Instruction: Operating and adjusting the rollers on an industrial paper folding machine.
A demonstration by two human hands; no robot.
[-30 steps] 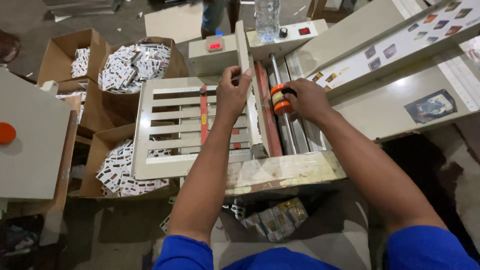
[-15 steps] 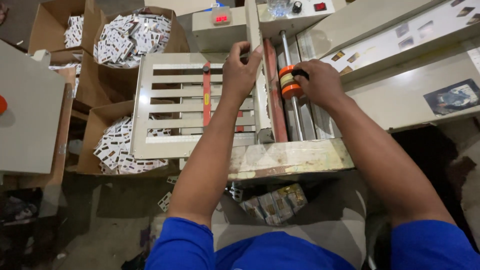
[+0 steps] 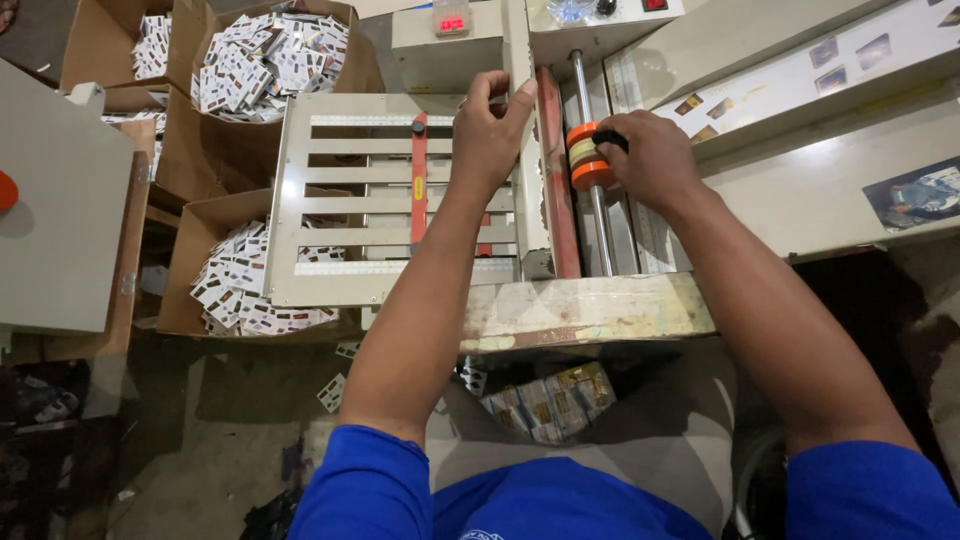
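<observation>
Worker's right hand [image 3: 650, 155] grips orange roller [image 3: 588, 157] on steel shaft [image 3: 597, 215], adj. apparently mid-way, w/ left hand [image 3: 490, 135] pinching upright guide plate [image 3: 527, 150] just left of shaft; nothing feeding yet.

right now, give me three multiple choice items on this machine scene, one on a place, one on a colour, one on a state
1. Where does the right hand rest?
A. on the orange roller on the steel rod
B. inside a cardboard box
C. on the floor

2. What colour is the vertical strip on the slatted tray?
A. green
B. red
C. black

3. How is the cardboard box left of the tray?
A. sealed shut
B. open and bare inside
C. open, holding small printed cards

Answers: 1 A, its fingers wrap the roller; 2 B, the strip shows red against the pale slats; 3 C, flaps stand open over piled cards.
</observation>
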